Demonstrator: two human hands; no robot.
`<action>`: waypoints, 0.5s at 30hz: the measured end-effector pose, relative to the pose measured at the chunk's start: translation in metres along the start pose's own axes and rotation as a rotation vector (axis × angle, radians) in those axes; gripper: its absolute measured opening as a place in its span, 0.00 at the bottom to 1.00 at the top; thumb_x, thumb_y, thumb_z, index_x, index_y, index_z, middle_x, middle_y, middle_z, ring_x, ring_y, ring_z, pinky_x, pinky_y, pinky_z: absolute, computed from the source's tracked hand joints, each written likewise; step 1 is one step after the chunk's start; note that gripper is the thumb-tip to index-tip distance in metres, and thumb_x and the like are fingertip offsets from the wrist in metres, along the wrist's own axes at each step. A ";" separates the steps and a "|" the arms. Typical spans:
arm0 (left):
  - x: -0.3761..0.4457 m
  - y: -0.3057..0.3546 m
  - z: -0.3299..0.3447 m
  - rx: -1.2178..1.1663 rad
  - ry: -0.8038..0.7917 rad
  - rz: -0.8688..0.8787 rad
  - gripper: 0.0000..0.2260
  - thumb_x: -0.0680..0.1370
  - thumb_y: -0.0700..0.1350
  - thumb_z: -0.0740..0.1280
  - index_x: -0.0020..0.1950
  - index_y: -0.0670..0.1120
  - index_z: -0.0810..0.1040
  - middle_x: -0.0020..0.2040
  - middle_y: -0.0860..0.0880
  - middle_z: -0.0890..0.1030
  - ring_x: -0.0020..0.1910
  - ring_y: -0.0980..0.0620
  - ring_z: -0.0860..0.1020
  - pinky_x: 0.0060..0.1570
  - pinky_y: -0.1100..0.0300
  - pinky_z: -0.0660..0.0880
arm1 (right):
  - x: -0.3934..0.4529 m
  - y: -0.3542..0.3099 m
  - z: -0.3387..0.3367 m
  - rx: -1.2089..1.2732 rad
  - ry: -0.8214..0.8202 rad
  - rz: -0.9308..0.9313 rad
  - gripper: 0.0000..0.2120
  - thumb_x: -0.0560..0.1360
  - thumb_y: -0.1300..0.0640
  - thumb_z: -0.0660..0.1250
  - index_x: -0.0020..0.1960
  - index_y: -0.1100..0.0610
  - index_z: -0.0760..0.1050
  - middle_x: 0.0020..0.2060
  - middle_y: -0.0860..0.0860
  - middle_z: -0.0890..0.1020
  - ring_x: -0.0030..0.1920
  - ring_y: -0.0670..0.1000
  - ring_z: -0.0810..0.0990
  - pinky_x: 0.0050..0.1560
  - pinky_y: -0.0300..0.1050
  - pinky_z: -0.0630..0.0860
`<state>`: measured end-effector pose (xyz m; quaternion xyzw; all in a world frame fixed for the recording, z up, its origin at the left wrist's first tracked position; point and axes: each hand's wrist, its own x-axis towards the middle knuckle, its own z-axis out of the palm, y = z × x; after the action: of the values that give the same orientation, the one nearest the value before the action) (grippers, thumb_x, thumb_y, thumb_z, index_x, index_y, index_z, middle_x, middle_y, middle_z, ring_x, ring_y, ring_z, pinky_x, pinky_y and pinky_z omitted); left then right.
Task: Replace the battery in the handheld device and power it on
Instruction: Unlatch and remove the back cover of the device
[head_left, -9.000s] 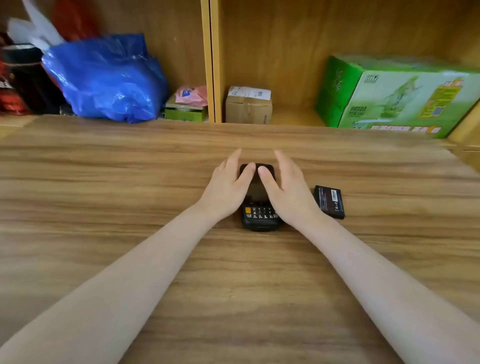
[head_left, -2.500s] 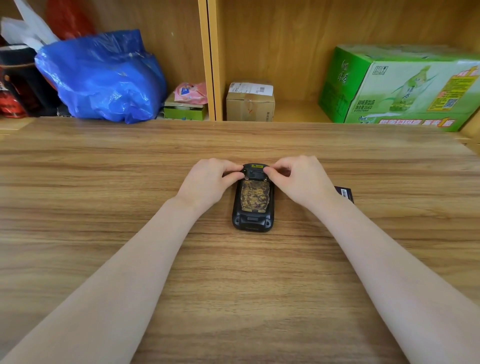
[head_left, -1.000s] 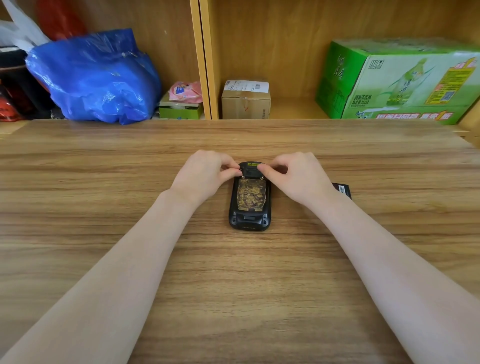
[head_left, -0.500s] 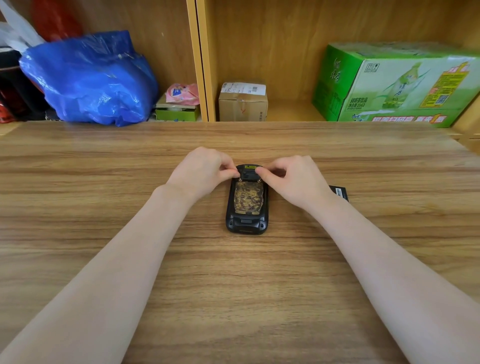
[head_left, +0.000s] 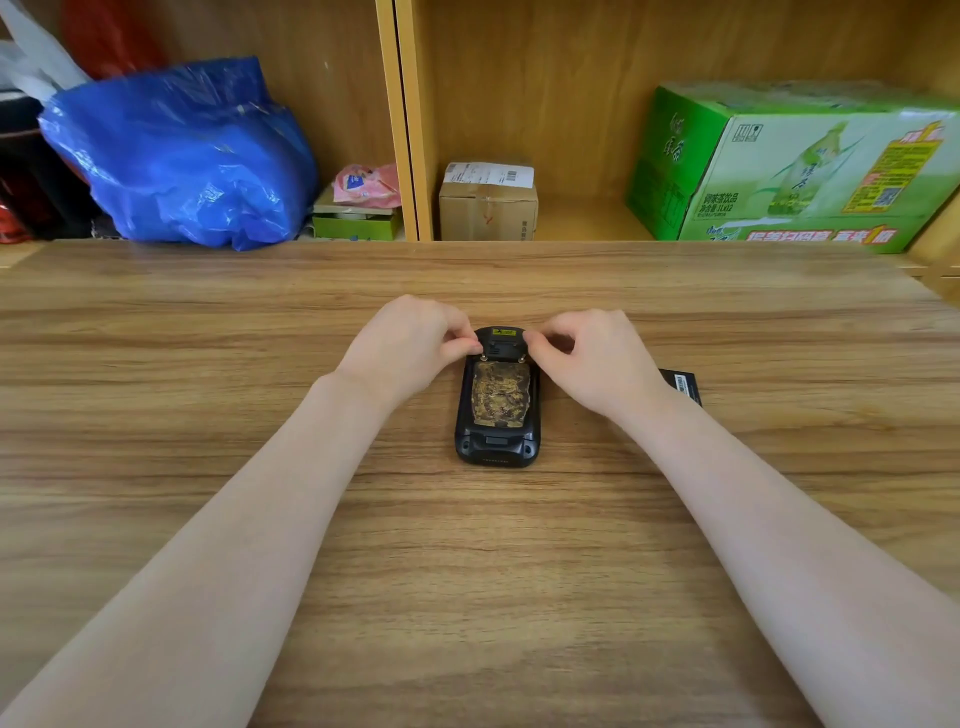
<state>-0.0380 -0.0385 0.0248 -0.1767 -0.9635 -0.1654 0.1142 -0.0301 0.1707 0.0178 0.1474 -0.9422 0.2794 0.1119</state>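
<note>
A black handheld device (head_left: 497, 415) lies face down on the wooden table (head_left: 467, 571), with a worn gold-coloured patch on its back cover. My left hand (head_left: 410, 343) pinches the device's top left corner near a small screw or latch. My right hand (head_left: 587, 358) pinches the top right corner the same way. Both hands have their fingers curled against the device. A black spare battery (head_left: 681, 383) with a white label lies flat to the right, mostly hidden behind my right wrist.
Behind the table is a wooden shelf with a blue plastic bag (head_left: 182, 156), a pink packet (head_left: 366, 184) on a green box, a small cardboard box (head_left: 488, 205) and a large green drinks carton (head_left: 795, 166).
Nine seconds ago the device lay keypad up; it now lies back up. In the last second both hands have stayed at its top corners with hardly any shift.
</note>
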 end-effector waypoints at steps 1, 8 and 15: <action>-0.002 -0.001 0.002 -0.019 0.013 -0.003 0.09 0.77 0.52 0.67 0.50 0.50 0.84 0.46 0.52 0.84 0.46 0.54 0.79 0.52 0.54 0.75 | 0.000 0.000 0.001 0.007 0.012 0.003 0.14 0.79 0.48 0.61 0.51 0.53 0.84 0.45 0.49 0.86 0.44 0.49 0.81 0.44 0.42 0.76; -0.013 -0.004 0.023 -0.180 0.142 -0.053 0.08 0.79 0.50 0.64 0.52 0.50 0.81 0.48 0.55 0.82 0.47 0.58 0.78 0.51 0.56 0.76 | -0.003 -0.003 0.013 -0.013 0.042 -0.031 0.13 0.76 0.60 0.61 0.58 0.52 0.77 0.53 0.48 0.80 0.51 0.48 0.78 0.50 0.45 0.75; -0.011 -0.008 0.037 -0.153 0.052 -0.007 0.16 0.83 0.46 0.56 0.70 0.51 0.71 0.66 0.50 0.77 0.65 0.51 0.72 0.62 0.58 0.68 | -0.004 -0.016 0.016 -0.020 -0.020 -0.087 0.09 0.76 0.62 0.59 0.51 0.53 0.74 0.54 0.48 0.76 0.56 0.50 0.72 0.51 0.46 0.73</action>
<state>-0.0367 -0.0360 -0.0147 -0.1773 -0.9454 -0.2434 0.1248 -0.0227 0.1497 0.0112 0.1901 -0.9386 0.2635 0.1160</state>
